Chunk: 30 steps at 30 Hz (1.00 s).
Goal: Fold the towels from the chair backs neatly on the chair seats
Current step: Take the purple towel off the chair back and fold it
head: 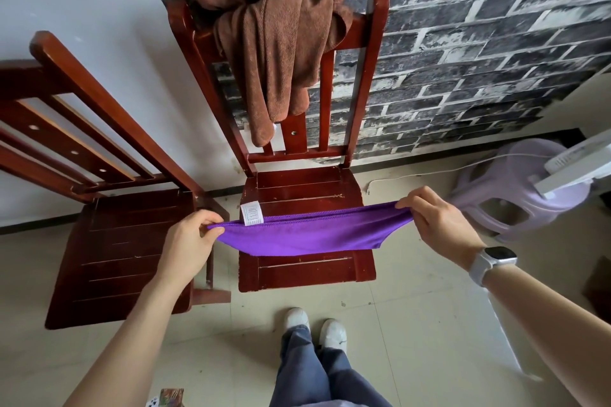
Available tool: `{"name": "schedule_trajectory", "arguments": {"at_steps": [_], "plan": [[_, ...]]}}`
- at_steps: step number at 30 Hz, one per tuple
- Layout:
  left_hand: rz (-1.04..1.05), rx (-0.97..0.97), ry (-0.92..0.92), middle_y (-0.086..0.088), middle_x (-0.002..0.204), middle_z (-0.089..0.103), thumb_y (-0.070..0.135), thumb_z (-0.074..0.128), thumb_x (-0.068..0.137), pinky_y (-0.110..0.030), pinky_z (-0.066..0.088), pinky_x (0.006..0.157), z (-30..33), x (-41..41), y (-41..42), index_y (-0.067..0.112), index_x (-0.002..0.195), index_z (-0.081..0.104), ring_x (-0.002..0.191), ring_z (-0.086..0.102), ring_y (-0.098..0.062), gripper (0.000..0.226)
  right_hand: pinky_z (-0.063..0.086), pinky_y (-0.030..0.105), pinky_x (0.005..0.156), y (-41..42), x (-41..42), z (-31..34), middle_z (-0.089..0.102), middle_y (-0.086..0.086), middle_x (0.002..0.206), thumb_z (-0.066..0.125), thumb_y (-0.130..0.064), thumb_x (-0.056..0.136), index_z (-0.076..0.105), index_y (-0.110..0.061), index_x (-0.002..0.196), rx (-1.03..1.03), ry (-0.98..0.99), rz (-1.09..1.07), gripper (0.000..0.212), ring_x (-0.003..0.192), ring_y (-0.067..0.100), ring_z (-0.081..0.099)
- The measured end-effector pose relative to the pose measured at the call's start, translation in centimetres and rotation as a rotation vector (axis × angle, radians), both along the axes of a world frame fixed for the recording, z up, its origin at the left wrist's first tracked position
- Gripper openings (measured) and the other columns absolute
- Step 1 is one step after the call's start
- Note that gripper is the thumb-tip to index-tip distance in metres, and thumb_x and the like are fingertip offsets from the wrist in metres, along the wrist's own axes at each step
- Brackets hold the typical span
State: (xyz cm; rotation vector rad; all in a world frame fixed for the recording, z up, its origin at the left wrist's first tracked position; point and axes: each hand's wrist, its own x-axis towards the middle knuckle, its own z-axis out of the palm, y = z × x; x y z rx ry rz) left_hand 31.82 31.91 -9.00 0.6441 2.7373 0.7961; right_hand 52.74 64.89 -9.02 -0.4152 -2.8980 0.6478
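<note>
Purple towel [307,235]: thin cloth, held stretched in the air above the seat of the middle chair [307,188], doubled over so that its stitched upper edges run together from one hand to the other. Lower edge sags in a shallow curve. A white care label [252,213] stands up from the top edge near the left end.

Left hand [191,241]: fingers and thumb curled, pinching the towel's left corner.

Right hand [439,225]: fingers and thumb curled, pinching the towel's right corner; a pale watch [492,263] sits on this wrist.

Brown towel [277,43]: thicker, bunched in loose folds over the top rail of the middle chair's back, one end hanging down in front of the slats.

Middle chair: dark red wood, slatted back against the wall, seat bare beneath the held cloth.

Left chair [122,251]: same wood and make, just beside the middle chair, turned at an angle.

Surroundings: brick-pattern wall covering [479,43] behind the middle chair; plain white wall to the left; pale tiled floor [413,324]; a lilac plastic stool [515,201] to the right carrying a white object, with a white cord trailing past it; the person's blue trousers and white shoes [315,329] below.
</note>
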Motion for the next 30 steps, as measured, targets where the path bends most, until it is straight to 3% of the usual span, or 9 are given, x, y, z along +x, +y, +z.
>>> {"name": "schedule_trajectory", "arguments": {"at_steps": [4,12,17,21,25,30], "plan": [[-0.023,-0.023,-0.009,-0.01,0.09,0.067,0.001,0.067,0.077,-0.011,0.034,0.062,0.3,0.2,-0.3,0.002,0.092,0.067,0.078,0.054,-0.013,0.015,0.051,0.045,0.075,0.4,0.1,-0.3,0.06,0.016,0.103,0.05,-0.003,0.091,0.061,0.001,0.104,-0.042,-0.077,-0.065,0.018,0.088,0.035,0.06],[0.055,0.046,-0.052,0.001,0.075,0.06,0.003,0.071,0.073,-0.012,0.036,0.059,1.3,0.2,-0.7,0.009,0.079,0.065,0.068,0.052,-0.006,0.01,0.048,0.044,0.073,0.8,-0.3,0.5,0.063,0.018,0.091,0.052,0.003,0.087,0.062,0.004,0.093,-0.078,0.014,-0.152,0.011,0.082,0.038,0.06],[0.114,0.089,-0.103,0.002,0.076,0.059,0.004,0.069,0.076,-0.011,0.035,0.058,0.5,0.6,-0.2,0.01,0.08,0.062,0.069,0.053,-0.006,0.009,0.046,0.045,0.081,1.3,-0.5,-0.1,0.064,0.017,0.096,0.054,0.003,0.086,0.061,0.001,0.103,-0.112,0.004,-0.216,0.019,0.088,0.037,0.06],[0.12,0.191,-0.212,0.0,0.093,0.062,0.001,0.061,0.082,-0.01,0.039,0.064,-0.9,2.1,-0.6,0.008,0.083,0.053,0.084,0.057,-0.013,0.011,0.046,0.037,0.073,0.6,0.8,-1.3,0.064,0.016,0.09,0.053,0.005,0.085,0.063,0.001,0.093,-0.179,0.007,-0.266,0.013,0.081,0.036,0.06],[0.082,0.121,-0.277,-0.001,0.068,0.054,0.004,0.058,0.084,-0.012,0.035,0.051,-2.7,5.0,-2.4,0.024,0.075,0.044,0.057,0.047,-0.015,0.026,0.038,0.033,0.066,-1.3,4.0,-3.1,0.062,0.012,0.085,0.044,-0.001,0.091,0.051,-0.007,0.096,-0.358,-0.064,-0.34,0.011,0.071,0.034,0.054],[0.165,0.128,-0.158,0.003,0.068,0.05,0.003,0.054,0.087,-0.019,0.039,0.054,-4.0,7.8,-3.4,0.018,0.086,0.043,0.057,0.05,-0.018,0.018,0.039,0.035,0.063,-3.2,6.1,-4.4,0.057,0.007,0.078,0.038,-0.009,0.094,0.045,-0.014,0.099,-0.306,-0.121,-0.333,0.01,0.064,0.037,0.052]]}}
